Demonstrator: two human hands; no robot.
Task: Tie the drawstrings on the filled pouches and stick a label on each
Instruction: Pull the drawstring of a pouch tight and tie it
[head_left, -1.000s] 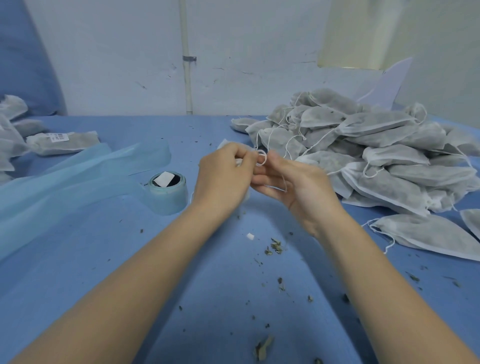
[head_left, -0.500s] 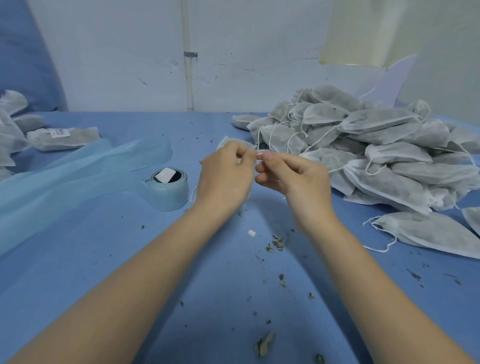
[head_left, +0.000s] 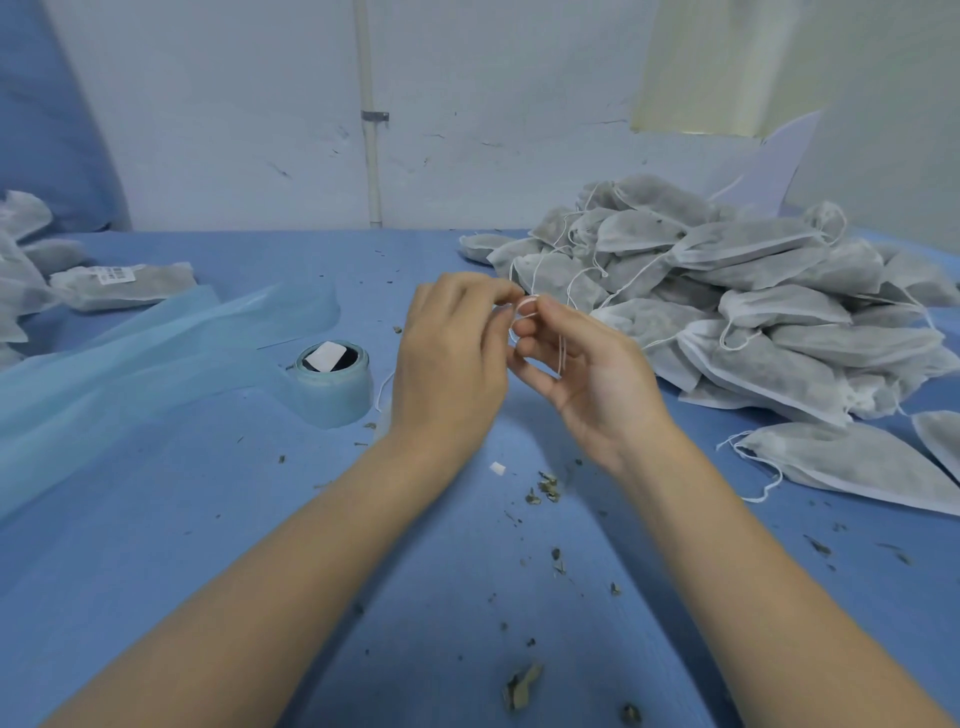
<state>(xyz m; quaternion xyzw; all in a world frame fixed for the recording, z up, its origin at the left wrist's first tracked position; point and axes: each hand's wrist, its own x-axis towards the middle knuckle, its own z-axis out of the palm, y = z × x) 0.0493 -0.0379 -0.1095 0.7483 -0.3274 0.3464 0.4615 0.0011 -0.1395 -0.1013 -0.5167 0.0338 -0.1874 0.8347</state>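
At the far left edge lies a small heap of filled pouches, and just beside it a single labelled pouch lies flat on the blue table, its white label facing up; a long band of pale blue backing strip trails from the left edge toward the middle and ends at the label roll, which stands on its side with a white label showing in its core; a thin white string end lies on the cloth between the roll and the left wrist. The left hand is held above the table with its back to the camera, fingers curled, thumb and forefinger pinching the white drawstring; the pouch it belongs to is probably hidden behind this hand, though the view does not settle it. The right hand meets it fingertip to fingertip, palm turned up, its fingers curled and pinching the same drawstring, which forms a small loop between the two hands and hangs down across the right fingers. Below the hands a small white scrap and scattered dried herb bits lie on the cloth; to the right a large pile of untied pouches rises with loose strings trailing; one separate pouch lies flat near the right edge.
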